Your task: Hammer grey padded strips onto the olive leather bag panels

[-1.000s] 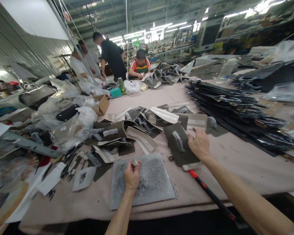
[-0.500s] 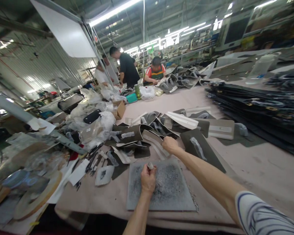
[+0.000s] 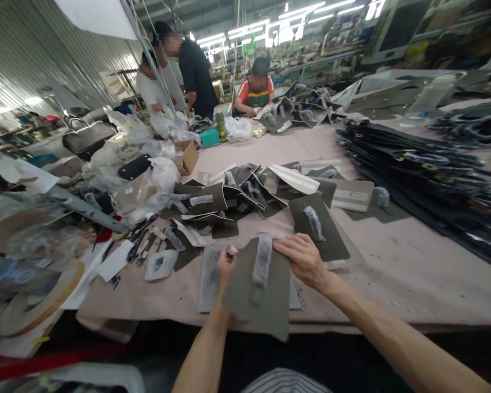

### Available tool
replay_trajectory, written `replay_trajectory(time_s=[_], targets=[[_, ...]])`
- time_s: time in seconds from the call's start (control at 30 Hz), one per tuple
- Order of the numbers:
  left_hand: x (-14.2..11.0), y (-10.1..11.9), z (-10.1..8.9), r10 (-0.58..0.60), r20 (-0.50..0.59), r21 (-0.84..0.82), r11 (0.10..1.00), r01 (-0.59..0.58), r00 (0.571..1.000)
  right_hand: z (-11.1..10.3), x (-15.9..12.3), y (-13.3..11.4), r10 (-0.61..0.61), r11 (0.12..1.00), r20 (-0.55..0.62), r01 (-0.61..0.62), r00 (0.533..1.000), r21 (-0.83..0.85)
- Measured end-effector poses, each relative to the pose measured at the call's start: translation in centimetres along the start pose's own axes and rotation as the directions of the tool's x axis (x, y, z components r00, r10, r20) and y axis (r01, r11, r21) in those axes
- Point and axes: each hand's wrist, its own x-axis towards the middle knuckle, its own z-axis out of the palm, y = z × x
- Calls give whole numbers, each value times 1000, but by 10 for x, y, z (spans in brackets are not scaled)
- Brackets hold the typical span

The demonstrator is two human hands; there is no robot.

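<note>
My right hand [image 3: 305, 259] is closed on the upper right edge of a grey-green flat panel [image 3: 237, 292], which hangs tilted over the table's front edge. A plastic-wrapped strap, likely a handle [image 3: 263, 261], runs down the panel's face. At the panel's left side, my left hand [image 3: 225, 266] is closed around a small stub with a pale round end [image 3: 231, 250]; its kind is unclear. The panel hides part of that hand. Behind the panel lies a grey, dark-smudged board [image 3: 208, 284]. Another dark panel with a wrapped strap [image 3: 333, 237] lies beyond my right hand.
A heap of similar panels [image 3: 245, 191] spreads across the table's middle. Stacked black pieces [image 3: 425, 180] stand at right. Plastic bags [image 3: 163, 177], a cardboard box [image 3: 186, 157] and a small white tray [image 3: 161, 265] are at left. A person [image 3: 257, 90] sits at the far end; others stand nearby.
My right hand has drawn a panel from the heap toward me, over the smudged board. My left hand keeps the stub and is now beside the panel. The view has tilted down.
</note>
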Motion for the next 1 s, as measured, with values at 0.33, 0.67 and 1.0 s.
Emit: replay_trajectory(time_s=[0.33,0.67,1.0], targets=[[-16,32,21,-67,122,-559,820,125,990,25,-78,-6,39,996,358,-6,933,-93],[-29,31,51,-9,318,-516,837,181,948,5,-57,-25,203,978,265,-209,942,-7],[-28,37,48,18,370,-409,901,146,929,31,-67,-91,216,924,270,-286,938,255]])
